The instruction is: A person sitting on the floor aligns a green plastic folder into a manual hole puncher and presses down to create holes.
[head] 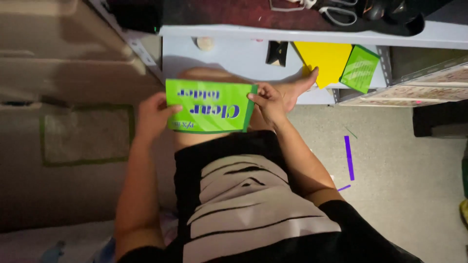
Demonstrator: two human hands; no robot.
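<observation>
Head view
Left hand: the left hand (155, 116) is closed on the left edge of a green paper sheet (209, 106), thumb laid over its face.
Right hand: the right hand (269, 102) is pinched on the sheet's right edge, fingertips on the upper corner.
Green paper sheet: it is held flat between both hands, above the person's bare knee (207, 75) and black-and-white shorts (243, 195).
Beyond the right hand: a yellow sheet (327, 58) and a second green sheet (360, 68) are seen on a pale shelf (234, 53), the yellow one just beside a bare foot (298, 87).
Above the shelf: scissors (336, 12) are laid well apart from both hands.
</observation>
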